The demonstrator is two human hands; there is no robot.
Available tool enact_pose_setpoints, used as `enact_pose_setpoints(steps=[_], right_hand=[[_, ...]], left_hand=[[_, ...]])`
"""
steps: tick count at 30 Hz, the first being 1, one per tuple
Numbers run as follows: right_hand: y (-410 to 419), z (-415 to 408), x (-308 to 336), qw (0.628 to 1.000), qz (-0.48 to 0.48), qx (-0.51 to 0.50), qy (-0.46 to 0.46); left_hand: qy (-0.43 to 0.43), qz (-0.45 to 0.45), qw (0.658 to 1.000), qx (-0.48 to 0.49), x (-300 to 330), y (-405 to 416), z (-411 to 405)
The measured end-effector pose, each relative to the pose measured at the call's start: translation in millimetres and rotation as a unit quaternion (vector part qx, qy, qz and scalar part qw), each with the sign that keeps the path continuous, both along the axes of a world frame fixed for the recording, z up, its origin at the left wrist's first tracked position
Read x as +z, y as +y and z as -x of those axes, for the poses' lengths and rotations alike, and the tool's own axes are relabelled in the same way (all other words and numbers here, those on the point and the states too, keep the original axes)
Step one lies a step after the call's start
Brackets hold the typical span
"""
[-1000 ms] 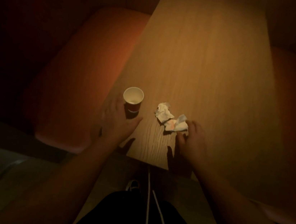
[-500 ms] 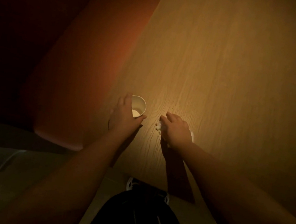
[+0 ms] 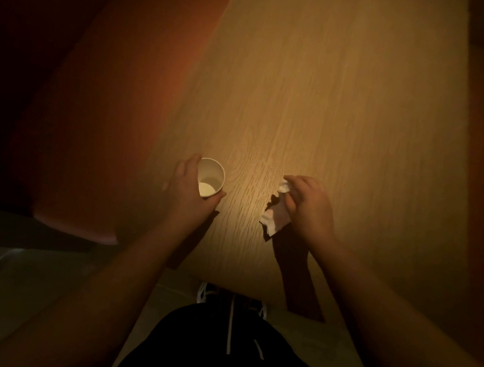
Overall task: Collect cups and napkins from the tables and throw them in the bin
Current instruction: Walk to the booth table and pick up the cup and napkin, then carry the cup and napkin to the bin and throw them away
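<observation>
**Both hands full over a dim wooden worktop**

The wooden worktop [image 3: 338, 97] fills most of the view, lit warmly near its close edge and fading to dark further off. An orange upholstered seat [image 3: 115, 111] runs along its left side, and another dim orange surface sits at the far right. Below the worktop's near edge, dark clothing [image 3: 211, 358] with light drawstrings and the toes of shoes [image 3: 205, 292] show above the floor.

The left hand [image 3: 190, 195] is wrapped around a white paper cup [image 3: 211, 179], fingers on its far side and thumb on the near side; this grip is closed round the cup's wall. The cup stands upright with its mouth open to the camera, near the worktop's left edge.

The right hand [image 3: 308, 207] has its grip pinched closed on a crumpled white napkin [image 3: 276, 215], which hangs from the fingers just above the worktop, casting a dark shadow beneath. Cup and napkin are apart, with bare wood between them.
</observation>
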State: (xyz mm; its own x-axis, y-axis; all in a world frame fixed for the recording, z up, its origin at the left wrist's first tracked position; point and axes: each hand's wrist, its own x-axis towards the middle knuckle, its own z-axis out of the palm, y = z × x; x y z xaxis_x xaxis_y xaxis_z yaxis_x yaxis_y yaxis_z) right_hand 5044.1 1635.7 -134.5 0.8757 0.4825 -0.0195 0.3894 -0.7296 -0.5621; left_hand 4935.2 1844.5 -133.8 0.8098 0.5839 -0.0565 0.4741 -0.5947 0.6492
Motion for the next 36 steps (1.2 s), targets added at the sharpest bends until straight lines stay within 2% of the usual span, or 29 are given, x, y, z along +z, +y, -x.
enact_pose_setpoints(steps=[6,12,17,22,25,30,33,36], right_hand=[[-12,20,-27,0.992,0.082,0.035,0.085],[1,27,-48,0.982,0.164,0.071,0.055],[-2,26,-60,0.968,0.233,0.075,-0.052],[-14,18,-56,0.968,0.230,0.057,-0.078],[-27,13,-48,0.981,0.188,0.016,-0.049],[-60,16,-25,0.987,0.117,-0.111,-0.018],[-91,29,-13,0.975,0.094,-0.202,-0.011],[-124,52,-5,0.945,0.086,-0.315,-0.018]], left_hand=[[0.014,-0.004,1.000,-0.015,-1,-11,-1],[0.014,-0.013,1.000,-0.012,-2,-16,1],[0.027,-0.025,0.999,-0.029,-6,-19,4],[0.022,-0.026,0.999,-0.036,-8,-26,-6],[0.026,-0.027,0.997,-0.064,-7,-36,-20],[0.005,-0.048,0.988,-0.147,3,-65,-50],[-0.010,-0.046,0.975,-0.217,12,-95,-66],[-0.027,-0.051,0.950,-0.308,19,-128,-78]])
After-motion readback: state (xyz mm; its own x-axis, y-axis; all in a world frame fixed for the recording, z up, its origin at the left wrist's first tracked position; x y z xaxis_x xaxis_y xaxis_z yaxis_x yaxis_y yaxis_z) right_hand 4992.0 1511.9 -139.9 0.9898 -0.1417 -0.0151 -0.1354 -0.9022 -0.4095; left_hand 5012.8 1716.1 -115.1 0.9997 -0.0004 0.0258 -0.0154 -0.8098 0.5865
